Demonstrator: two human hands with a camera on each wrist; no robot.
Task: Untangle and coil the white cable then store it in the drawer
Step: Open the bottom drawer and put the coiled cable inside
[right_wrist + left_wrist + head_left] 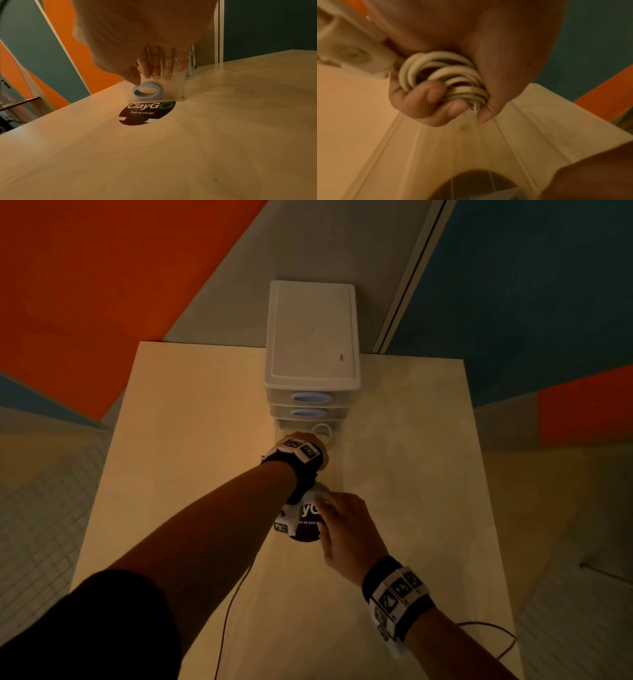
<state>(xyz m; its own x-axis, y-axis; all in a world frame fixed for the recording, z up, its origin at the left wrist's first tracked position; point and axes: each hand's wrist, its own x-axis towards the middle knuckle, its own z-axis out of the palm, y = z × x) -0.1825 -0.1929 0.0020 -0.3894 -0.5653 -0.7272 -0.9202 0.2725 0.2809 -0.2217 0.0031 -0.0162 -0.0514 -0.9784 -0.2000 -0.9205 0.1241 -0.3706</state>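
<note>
Right hand (346, 529) holds drawer (154, 86) front; left hand (436, 97) clutches coiled cable (443, 75).

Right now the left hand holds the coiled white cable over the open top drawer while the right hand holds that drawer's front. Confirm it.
Wrong on one point: the open drawer is the bottom one, not the top. The head view shows the two upper drawers shut in the drawer unit. The rest stands: the left hand holds the coiled white cable over it, and the right hand holds its front.
</note>
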